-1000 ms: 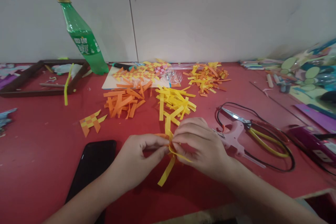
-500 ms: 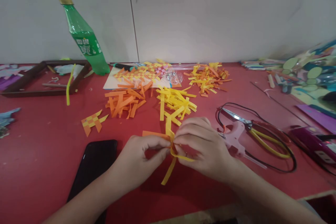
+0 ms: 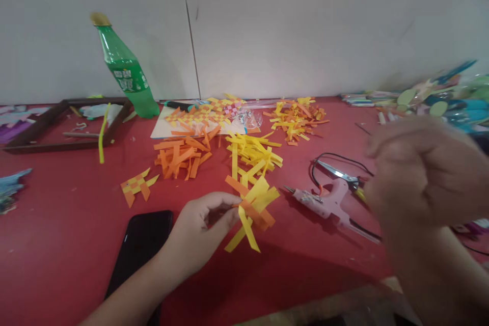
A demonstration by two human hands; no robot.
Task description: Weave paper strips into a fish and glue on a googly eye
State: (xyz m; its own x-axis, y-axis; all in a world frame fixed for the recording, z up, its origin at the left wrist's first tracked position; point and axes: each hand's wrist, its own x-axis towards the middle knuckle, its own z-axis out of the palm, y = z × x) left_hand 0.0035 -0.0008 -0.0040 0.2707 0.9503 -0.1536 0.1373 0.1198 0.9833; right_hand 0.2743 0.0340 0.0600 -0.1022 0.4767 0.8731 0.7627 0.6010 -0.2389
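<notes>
My left hand (image 3: 198, 232) pinches a half-woven bundle of yellow and orange paper strips (image 3: 252, 209) just above the red table (image 3: 69, 234). Loose strip ends stick out to the right and downward. My right hand (image 3: 424, 173) is raised close to the camera at the right, blurred by motion, its fingers curled; I cannot make out anything in it. A pink glue gun (image 3: 328, 201) lies on the table between the two hands.
A black phone (image 3: 139, 249) lies by my left forearm. Piles of orange strips (image 3: 183, 153) and yellow strips (image 3: 252, 150), a small woven piece (image 3: 137, 186), scissors (image 3: 340, 173), a green bottle (image 3: 124, 69), a wooden frame (image 3: 57, 125) and craft clutter at the right edge.
My right hand has let go of the strips and lifted up and right toward the camera. My left hand alone holds the bundle now, slightly raised. The view shifted down a little.
</notes>
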